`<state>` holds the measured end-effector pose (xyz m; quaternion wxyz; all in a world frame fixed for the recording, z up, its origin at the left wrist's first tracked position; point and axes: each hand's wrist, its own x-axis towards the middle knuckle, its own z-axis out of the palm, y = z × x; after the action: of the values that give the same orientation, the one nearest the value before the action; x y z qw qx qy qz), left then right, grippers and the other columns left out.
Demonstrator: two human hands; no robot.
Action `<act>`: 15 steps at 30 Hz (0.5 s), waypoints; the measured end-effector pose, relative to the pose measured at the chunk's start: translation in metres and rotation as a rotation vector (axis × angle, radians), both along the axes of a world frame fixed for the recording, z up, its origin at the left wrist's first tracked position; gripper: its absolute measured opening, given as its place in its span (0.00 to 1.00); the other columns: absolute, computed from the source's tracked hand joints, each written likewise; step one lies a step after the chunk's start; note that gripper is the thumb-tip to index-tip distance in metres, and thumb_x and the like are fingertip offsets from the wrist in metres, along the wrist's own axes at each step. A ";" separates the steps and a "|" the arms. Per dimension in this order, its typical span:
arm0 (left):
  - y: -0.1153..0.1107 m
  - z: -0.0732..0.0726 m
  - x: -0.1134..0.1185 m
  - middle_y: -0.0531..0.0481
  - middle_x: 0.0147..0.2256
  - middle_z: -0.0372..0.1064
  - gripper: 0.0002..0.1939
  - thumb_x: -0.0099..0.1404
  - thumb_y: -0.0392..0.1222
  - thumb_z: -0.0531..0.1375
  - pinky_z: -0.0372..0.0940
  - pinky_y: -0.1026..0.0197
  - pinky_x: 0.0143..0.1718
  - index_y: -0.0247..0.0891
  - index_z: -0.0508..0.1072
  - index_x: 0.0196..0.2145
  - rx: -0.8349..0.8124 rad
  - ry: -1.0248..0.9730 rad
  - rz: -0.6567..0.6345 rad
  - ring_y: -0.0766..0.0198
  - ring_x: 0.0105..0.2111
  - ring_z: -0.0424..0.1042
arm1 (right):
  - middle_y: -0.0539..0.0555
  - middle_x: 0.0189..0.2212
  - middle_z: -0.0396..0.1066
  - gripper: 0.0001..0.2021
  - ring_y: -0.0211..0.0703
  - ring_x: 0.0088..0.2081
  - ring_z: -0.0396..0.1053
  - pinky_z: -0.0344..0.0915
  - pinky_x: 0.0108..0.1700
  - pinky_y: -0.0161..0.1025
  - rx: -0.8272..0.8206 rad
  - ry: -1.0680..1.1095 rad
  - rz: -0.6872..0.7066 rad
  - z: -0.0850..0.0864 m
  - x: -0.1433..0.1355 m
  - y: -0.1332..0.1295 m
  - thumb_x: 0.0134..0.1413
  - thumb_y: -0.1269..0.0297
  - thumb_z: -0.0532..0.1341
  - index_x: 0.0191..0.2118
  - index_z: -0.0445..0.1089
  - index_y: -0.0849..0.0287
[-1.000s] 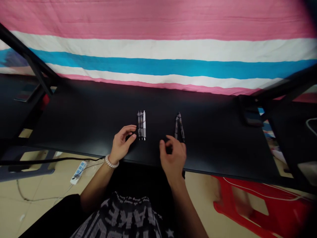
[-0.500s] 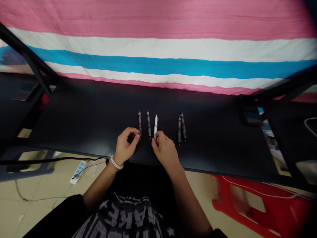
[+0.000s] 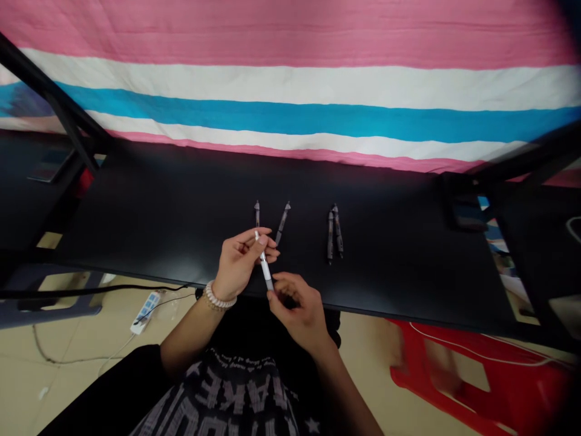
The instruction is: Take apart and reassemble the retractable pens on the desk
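A white pen (image 3: 265, 266) is tilted above the front edge of the black table (image 3: 181, 200). My left hand (image 3: 240, 259) pinches its upper part between thumb and fingers. At its grey lower end is my right hand (image 3: 299, 309), thumb and index finger closed around the tip. Behind my left hand lies a dark pen (image 3: 257, 213), its lower part hidden by the fingers. Another dark pen (image 3: 282, 224) rests slanted just right of that. Farther right, two dark pens (image 3: 330, 237) (image 3: 338, 231) lie side by side, close together.
A striped pink, white and blue cloth (image 3: 290, 121) hangs behind the table. A dark phone-like object (image 3: 467, 209) is at the right end. Below are a red stool (image 3: 454, 375) and a white power strip (image 3: 146, 312) on the floor.
The white pen has been lifted off the table and brought left and nearer to me; my left hand has taken hold of it. The middle dark pen now slants to the right.
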<state>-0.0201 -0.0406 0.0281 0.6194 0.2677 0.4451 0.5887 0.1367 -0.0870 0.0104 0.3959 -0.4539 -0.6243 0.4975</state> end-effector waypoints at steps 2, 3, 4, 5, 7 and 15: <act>0.000 0.003 0.002 0.46 0.35 0.80 0.13 0.61 0.46 0.70 0.77 0.62 0.39 0.36 0.79 0.41 0.011 -0.098 0.092 0.63 0.34 0.81 | 0.49 0.27 0.75 0.10 0.35 0.24 0.72 0.71 0.25 0.31 -0.135 0.089 -0.036 -0.001 -0.005 -0.002 0.63 0.61 0.61 0.47 0.72 0.58; 0.000 0.003 0.004 0.46 0.37 0.80 0.13 0.61 0.46 0.70 0.77 0.61 0.41 0.37 0.79 0.41 0.015 -0.139 0.137 0.63 0.36 0.81 | 0.49 0.25 0.74 0.12 0.35 0.22 0.71 0.69 0.22 0.31 -0.205 0.133 -0.053 -0.002 -0.007 -0.002 0.66 0.58 0.58 0.45 0.73 0.59; 0.000 0.002 0.005 0.46 0.38 0.80 0.14 0.60 0.46 0.71 0.77 0.60 0.43 0.37 0.79 0.41 0.018 -0.172 0.171 0.62 0.37 0.81 | 0.49 0.23 0.73 0.14 0.34 0.19 0.69 0.66 0.18 0.30 -0.252 0.165 -0.080 -0.003 -0.011 -0.003 0.68 0.57 0.56 0.43 0.74 0.60; 0.000 0.002 0.006 0.46 0.38 0.80 0.14 0.60 0.46 0.71 0.77 0.60 0.44 0.37 0.79 0.41 0.018 -0.194 0.193 0.62 0.37 0.81 | 0.48 0.20 0.71 0.15 0.33 0.17 0.67 0.64 0.16 0.29 -0.260 0.175 -0.127 -0.005 -0.014 -0.004 0.69 0.56 0.55 0.41 0.75 0.60; 0.000 0.000 0.007 0.48 0.35 0.80 0.14 0.59 0.47 0.71 0.77 0.59 0.43 0.37 0.79 0.40 0.010 -0.211 0.210 0.63 0.35 0.81 | 0.47 0.19 0.70 0.13 0.33 0.16 0.67 0.66 0.17 0.30 -0.141 0.120 -0.252 -0.009 -0.020 -0.007 0.68 0.59 0.57 0.41 0.77 0.60; -0.001 -0.002 0.018 0.51 0.31 0.76 0.13 0.56 0.45 0.73 0.77 0.61 0.38 0.36 0.80 0.36 -0.013 -0.242 0.357 0.67 0.30 0.78 | 0.54 0.36 0.81 0.22 0.40 0.30 0.79 0.79 0.35 0.35 0.687 -0.272 -0.456 -0.031 -0.018 -0.005 0.61 0.77 0.64 0.58 0.72 0.53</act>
<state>-0.0023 -0.0414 0.0256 0.5558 0.1080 0.4116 0.7142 0.1188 -0.0917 -0.0207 0.5380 -0.4833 -0.6839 0.0962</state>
